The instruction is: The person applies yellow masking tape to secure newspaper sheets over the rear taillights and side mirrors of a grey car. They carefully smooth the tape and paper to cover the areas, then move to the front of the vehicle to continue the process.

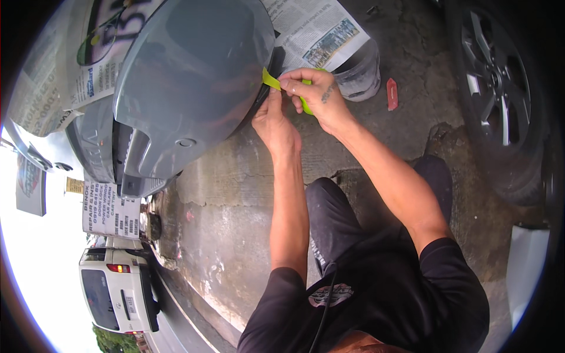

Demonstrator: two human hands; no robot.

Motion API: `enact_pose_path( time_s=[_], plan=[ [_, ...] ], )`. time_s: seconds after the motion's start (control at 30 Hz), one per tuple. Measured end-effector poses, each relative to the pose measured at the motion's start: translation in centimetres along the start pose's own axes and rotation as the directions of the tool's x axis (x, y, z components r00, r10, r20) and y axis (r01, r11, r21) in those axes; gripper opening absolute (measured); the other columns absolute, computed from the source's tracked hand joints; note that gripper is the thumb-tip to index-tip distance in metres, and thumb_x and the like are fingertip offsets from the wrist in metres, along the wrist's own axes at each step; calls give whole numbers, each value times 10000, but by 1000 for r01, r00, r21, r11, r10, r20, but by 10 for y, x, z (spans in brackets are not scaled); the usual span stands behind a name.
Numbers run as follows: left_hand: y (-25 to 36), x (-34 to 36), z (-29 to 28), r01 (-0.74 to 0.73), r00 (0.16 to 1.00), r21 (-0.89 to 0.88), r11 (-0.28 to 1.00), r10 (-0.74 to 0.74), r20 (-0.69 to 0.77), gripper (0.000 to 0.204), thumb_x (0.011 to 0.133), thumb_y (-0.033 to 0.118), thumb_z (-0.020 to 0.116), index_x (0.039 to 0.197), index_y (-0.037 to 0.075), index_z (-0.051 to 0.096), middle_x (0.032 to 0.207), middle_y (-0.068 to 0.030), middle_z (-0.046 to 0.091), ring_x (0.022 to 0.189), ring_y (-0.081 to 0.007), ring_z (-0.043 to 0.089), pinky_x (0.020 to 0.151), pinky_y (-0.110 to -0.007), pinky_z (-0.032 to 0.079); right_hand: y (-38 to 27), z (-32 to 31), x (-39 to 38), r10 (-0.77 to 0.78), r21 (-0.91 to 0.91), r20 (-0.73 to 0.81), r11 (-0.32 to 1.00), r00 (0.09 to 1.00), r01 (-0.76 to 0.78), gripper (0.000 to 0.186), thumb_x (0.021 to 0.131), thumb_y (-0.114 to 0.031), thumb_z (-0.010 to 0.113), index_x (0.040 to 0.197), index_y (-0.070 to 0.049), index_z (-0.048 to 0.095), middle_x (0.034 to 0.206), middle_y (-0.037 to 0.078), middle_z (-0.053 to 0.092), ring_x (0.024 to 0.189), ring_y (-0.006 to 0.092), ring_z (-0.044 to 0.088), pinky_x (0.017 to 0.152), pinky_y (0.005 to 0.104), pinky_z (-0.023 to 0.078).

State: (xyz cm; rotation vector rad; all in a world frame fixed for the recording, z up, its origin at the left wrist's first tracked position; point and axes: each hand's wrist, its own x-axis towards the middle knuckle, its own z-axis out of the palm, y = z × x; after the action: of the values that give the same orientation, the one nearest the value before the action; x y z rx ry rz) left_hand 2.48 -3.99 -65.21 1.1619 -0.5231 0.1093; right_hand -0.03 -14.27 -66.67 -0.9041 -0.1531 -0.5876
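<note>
A strip of yellow-green masking tape [271,79] lies against the dark lower edge of a grey car bumper [194,76]. Below the strip, my left hand [276,130] is closed, its thumb and fingertips pressing the tape at the edge. My right hand [321,100] pinches the same tape from the other side. More of the yellow-green tape, seemingly its roll, shows behind my right palm, partly hidden by the fingers. Sheets of newspaper [97,65] cover the car beyond the bumper.
A whitish bucket [362,76] stands past my right hand, with a newspaper sheet [323,35] over it. A red packet [392,94] lies on the concrete floor [229,194]. A car wheel [497,76] is at the far right. A white van [118,288] stands on the road at lower left.
</note>
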Motion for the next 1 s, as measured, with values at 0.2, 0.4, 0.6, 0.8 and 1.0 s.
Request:
enact_pose_path(
  time_s=[0.2, 0.4, 0.6, 0.8, 1.0],
  plan=[
    [-1, 2, -1, 32, 999, 2, 999, -32, -1, 242, 1063, 152, 686, 1120, -69, 766, 1069, -90, 746, 972, -141, 658, 867, -310, 521, 8, 4, 2, -115, -141, -67, 984, 991, 104, 139, 974, -67, 737, 1076, 24, 767, 829, 20, 690, 635, 69, 590, 546, 232, 450],
    [0, 1, 1, 2, 1000, 32, 999, -2, -4, 263, 1074, 159, 672, 1155, -76, 756, 1129, -106, 745, 1052, -160, 667, 994, -352, 514, 2, 4, 13, -173, -307, -22, 938, 985, 158, 146, 988, -121, 745, 1064, -1, 778, 818, 4, 710, 647, 62, 606, 563, 225, 469],
    [4, -2, 2, -5, 999, 24, 1000, 4, 37, 297, 1084, 165, 655, 1204, -93, 738, 1141, -114, 743, 1070, -167, 660, 1026, -370, 511, -1, -14, 20, -148, -228, 123, 958, 981, 173, 218, 993, -175, 763, 1099, 15, 775, 843, 21, 726, 701, 77, 641, 616, 234, 503],
    [7, -3, 4, 8, 1000, 41, 999, -8, 9, 299, 1093, 150, 627, 1206, -108, 727, 1149, -126, 736, 1052, -170, 655, 1032, -376, 507, 0, -8, 20, -148, -276, 136, 944, 980, 181, 210, 984, -165, 778, 1078, 22, 758, 862, 24, 724, 729, 79, 648, 629, 235, 506],
    [3, 1, -6, 22, 999, -31, 999, -20, 49, 295, 1087, 135, 630, 1193, -121, 730, 1143, -129, 737, 1014, -154, 647, 1015, -348, 505, 8, 3, 20, -202, -297, 49, 932, 978, 207, 124, 995, -102, 743, 1043, 9, 718, 876, 25, 716, 748, 82, 648, 649, 247, 528]
  ],
)
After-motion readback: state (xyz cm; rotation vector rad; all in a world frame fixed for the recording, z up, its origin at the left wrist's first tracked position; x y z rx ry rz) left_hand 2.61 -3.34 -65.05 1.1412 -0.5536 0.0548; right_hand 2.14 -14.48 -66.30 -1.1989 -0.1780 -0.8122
